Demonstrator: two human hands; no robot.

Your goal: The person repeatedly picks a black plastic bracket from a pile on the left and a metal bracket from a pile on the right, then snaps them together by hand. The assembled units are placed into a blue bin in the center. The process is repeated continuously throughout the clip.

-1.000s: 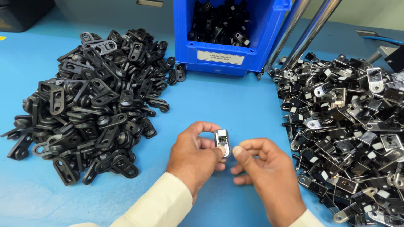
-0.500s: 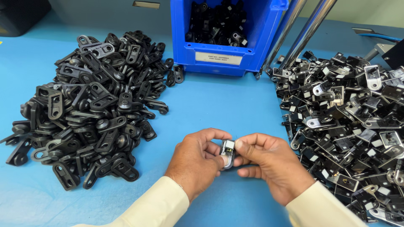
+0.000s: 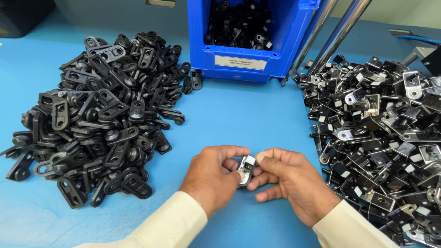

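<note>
Both hands, left hand (image 3: 213, 177) and right hand (image 3: 289, 181), grip one small metal bracket (image 3: 246, 168) near the desk (image 3: 239, 119) front edge, mid-assembly; fingertip alignment is likely needed next.

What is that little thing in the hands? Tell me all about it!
The small part looks like shiny grey metal with a black piece and a pale patch. It stands roughly upright above the blue table, pinched between the left hand and the right hand. Fingers hide its lower end.
</note>
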